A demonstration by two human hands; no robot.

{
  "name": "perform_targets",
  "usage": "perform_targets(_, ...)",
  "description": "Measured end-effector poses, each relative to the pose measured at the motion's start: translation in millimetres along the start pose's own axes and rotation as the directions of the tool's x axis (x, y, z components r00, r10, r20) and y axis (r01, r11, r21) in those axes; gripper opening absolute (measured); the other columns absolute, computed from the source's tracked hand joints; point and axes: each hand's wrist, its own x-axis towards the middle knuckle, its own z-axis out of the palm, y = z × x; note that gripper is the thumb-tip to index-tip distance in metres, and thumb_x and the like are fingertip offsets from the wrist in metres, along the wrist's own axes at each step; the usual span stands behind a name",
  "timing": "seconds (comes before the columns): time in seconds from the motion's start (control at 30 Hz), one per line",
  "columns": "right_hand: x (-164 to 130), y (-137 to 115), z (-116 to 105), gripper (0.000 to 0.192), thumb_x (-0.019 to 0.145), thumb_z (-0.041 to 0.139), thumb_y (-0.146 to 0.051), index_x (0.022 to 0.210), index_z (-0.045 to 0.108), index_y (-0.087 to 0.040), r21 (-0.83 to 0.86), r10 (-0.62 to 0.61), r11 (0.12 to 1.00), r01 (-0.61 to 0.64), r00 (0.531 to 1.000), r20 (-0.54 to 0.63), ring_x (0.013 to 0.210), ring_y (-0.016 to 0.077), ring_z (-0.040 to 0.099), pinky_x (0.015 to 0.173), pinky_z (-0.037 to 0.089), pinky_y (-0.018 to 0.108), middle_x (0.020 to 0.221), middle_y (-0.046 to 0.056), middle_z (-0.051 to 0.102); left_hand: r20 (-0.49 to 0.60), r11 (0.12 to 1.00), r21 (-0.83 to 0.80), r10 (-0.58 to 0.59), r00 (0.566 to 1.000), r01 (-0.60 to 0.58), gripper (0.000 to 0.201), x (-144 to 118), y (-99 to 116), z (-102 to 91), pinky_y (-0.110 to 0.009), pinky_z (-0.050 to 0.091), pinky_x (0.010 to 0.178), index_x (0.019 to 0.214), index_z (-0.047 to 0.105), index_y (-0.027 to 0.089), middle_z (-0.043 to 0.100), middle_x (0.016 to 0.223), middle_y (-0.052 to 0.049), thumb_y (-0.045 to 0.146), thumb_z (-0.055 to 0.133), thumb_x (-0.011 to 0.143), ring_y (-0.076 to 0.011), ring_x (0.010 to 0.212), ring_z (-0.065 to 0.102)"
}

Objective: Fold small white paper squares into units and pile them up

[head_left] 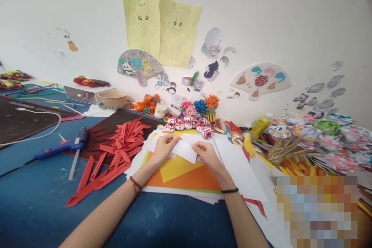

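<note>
Between my two hands a small piece of white paper [186, 150] is held up by its edges. My left hand [165, 148] pinches its left side with thumb and fingers, and my right hand [207, 152] pinches its right side. Below it lies a stack of coloured sheets, with a yellow sheet [171, 170] over an orange sheet [200, 180]. White sheets [238, 162] spread out to the right of my right hand. A heap of folded red paper strips [124, 143] rests left of my left hand.
A blue glue gun [58, 149] with its cord lies at left, near a beige bowl [112, 98]. Red-and-white paper flowers [188, 123] stand behind my hands. Paper flowers on sticks [309, 131] and a yellow bottle [260, 124] are at right. A blurred patch hides the lower right.
</note>
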Motion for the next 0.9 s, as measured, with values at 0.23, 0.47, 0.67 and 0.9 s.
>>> perform_targets(0.23, -2.9, -2.5, -7.1, 0.037, 0.07, 0.067, -0.05, 0.07, 0.063, -0.013, -0.038, 0.093, 0.995, -0.09, 0.99, 0.11, 0.053, 0.0126, 0.054, 0.053, 0.04, 0.023, 0.057, 0.001, 0.06, -0.078, 0.999, 0.039, 0.001, 0.997, 0.002, 0.036, -3.4, 6.9, -1.5, -0.02, 0.022, 0.042, 0.06, 0.053, 0.014, 0.044, 0.048, 0.005, 0.045, 0.057, 0.076, -0.0069, 0.044, 0.036)
perform_targets(0.47, -2.8, -0.8, -9.0, 0.045, 0.07, 0.068, -0.05, 0.049, 0.045, -0.017, -0.045, 0.013, 0.999, -0.019, 0.99, -0.142, 0.043, 0.0081, 0.038, 0.045, 0.027, 0.022, 0.044, -0.005, 0.043, 0.007, 0.932, 0.35, 0.099, 0.995, -0.095, 0.031, -4.5, 4.8, -2.6, -0.023, 0.036, 0.055, 0.073, 0.064, 0.014, 0.063, 0.067, -0.002, 0.044, 0.056, 0.078, -0.0141, 0.061, 0.053)
perform_targets(0.67, -3.2, -1.7, -8.6, 0.043, 0.066, 0.071, -0.05, 0.053, 0.047, -0.017, 0.08, 0.073, 0.995, -0.064, 0.99, -0.124, 0.043, 0.0081, 0.037, 0.043, 0.027, 0.022, 0.047, -0.005, 0.042, 0.254, 0.772, 0.437, 0.386, 0.887, -0.461, 0.035, -16.6, 25.6, -2.1, -0.034, 0.035, 0.093, 0.113, 0.059, 0.024, 0.063, 0.112, -0.006, 0.04, 0.058, 0.081, -0.0218, 0.103, 0.052)
perform_targets(0.9, -1.9, -0.4, -10.6, 0.047, 0.066, 0.069, -0.054, 0.05, 0.042, -0.019, 0.003, 0.039, 0.999, -0.039, 0.98, -0.193, 0.042, 0.0081, 0.033, 0.042, 0.024, 0.023, 0.045, -0.006, 0.039, 0.431, 0.739, 0.458, 0.301, 0.851, -0.493, 0.04, -21.9, 30.2, -1.9, -0.035, 0.034, 0.094, 0.121, 0.054, 0.026, 0.062, 0.115, -0.007, 0.041, 0.054, 0.084, -0.0221, 0.104, 0.054)
